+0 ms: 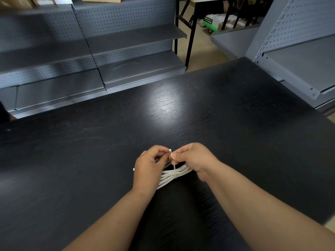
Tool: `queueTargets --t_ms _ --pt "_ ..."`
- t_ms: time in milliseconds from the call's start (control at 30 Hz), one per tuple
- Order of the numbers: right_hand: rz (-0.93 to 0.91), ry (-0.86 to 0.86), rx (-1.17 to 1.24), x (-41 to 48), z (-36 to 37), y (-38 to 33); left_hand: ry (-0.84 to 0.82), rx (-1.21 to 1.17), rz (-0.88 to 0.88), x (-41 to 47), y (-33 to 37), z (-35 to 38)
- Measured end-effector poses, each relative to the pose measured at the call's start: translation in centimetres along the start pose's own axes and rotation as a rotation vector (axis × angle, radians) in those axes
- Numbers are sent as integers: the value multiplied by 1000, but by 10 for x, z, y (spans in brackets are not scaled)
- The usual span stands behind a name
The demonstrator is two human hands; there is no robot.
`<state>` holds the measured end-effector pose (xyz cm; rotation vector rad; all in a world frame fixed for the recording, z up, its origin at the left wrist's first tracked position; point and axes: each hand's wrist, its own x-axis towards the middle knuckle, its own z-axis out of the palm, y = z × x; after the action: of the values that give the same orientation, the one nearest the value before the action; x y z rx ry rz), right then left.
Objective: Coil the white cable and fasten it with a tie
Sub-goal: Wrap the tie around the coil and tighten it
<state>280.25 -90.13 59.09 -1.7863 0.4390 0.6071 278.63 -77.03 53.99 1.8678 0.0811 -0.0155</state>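
- A person's left hand (147, 166) and right hand (194, 160) hold the coiled white cable (168, 179) just above the near part of a black table (181, 115)
- Fingertips of both hands are curled in a pinch on the tie (174, 166), looped round the bundle's middle
- Light and limp, the coil looks best gripped just beside the tie
- Grey shelving (126, 42) stands beyond

No text or label can be read.
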Motion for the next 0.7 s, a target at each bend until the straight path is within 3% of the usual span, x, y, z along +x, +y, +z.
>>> queueTargets --t_ms 700 --pt "10 -41 -36 6 -6 -1 27 93 6 -2 3 4"
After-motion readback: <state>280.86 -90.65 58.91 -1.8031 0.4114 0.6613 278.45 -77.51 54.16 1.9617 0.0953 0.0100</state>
